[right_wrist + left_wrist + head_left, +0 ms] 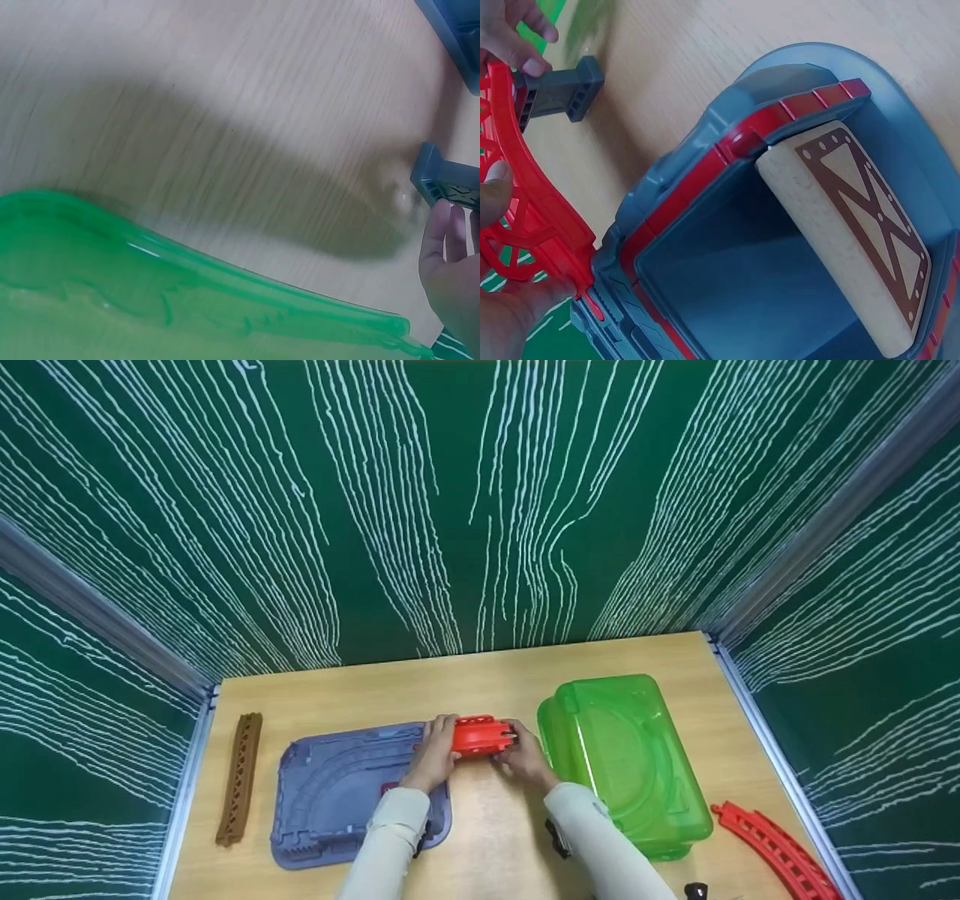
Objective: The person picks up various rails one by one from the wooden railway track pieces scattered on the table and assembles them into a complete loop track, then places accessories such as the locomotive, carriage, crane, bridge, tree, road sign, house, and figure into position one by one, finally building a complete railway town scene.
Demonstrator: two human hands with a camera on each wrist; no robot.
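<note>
A red toy track piece [478,737] with openwork sides spans between both hands. My left hand [433,756] grips its left end; in the left wrist view, that hand's fingers [536,300] are by the track's end tab, right at the rim of the blue-grey tray [742,247]. At the other end, my right hand [527,756] holds a blue-grey support [562,90], fingertips pinching its upper part beneath the track. The right wrist view has the support [450,176] upright over the table, with my right hand [454,251] against it.
A translucent green bin [626,757] stands right of my right forearm. Another red curved track [780,847] lies beyond it, and a brown straight track [240,780] lies far left. Inside the tray sits a tan block [855,232] with a brown truss pattern.
</note>
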